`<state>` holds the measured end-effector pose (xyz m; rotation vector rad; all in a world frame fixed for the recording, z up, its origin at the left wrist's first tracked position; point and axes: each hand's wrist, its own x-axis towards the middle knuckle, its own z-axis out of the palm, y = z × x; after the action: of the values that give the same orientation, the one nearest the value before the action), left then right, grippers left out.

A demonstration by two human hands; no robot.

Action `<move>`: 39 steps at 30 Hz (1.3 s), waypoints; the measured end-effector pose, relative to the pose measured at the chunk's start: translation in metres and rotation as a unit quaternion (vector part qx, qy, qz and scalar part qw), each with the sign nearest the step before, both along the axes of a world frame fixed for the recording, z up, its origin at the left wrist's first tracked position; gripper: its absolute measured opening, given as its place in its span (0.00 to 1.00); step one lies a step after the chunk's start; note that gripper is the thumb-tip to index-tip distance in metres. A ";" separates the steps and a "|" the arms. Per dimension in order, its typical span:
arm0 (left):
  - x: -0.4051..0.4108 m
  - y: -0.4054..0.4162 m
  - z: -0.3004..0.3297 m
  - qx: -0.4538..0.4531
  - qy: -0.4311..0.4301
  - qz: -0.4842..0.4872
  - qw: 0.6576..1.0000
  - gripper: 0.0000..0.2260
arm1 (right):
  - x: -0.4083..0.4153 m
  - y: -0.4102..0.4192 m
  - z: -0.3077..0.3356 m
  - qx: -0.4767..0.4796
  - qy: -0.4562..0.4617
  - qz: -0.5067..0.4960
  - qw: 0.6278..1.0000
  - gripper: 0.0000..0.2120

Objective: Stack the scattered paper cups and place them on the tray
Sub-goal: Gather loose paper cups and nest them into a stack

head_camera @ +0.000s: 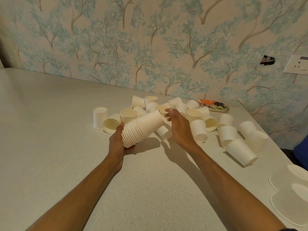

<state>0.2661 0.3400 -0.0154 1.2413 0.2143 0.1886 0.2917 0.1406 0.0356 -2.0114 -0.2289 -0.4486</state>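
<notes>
My left hand (117,142) grips a tilted stack of several nested white paper cups (143,129) by its rim end, above the pale countertop. My right hand (178,125) is at the stack's closed top end, fingertips pinched near the top cup; whether they hold a separate cup is hidden. Several loose white paper cups (198,130) lie scattered behind and to the right of the hands, some upright, some upside down, some on their sides. A white compartment tray (290,195) sits at the counter's right edge, partly cut off.
A small patterned dish (215,105) with an orange item rests by the wall behind the cups. The tree-patterned wall bounds the counter (66,130) at the back, with a socket plate (297,64) at the right. Something blue (301,152) shows beyond the counter's right edge.
</notes>
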 end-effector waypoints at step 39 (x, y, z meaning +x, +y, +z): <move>0.013 0.033 0.005 -0.104 0.010 0.100 0.989 0.15 | 0.045 0.050 -0.029 -0.523 -0.146 0.099 0.834 0.32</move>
<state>0.2793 0.3735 -0.0106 1.0132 0.3664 0.3188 0.3367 0.1903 0.0065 -2.9220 -1.0529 -0.5598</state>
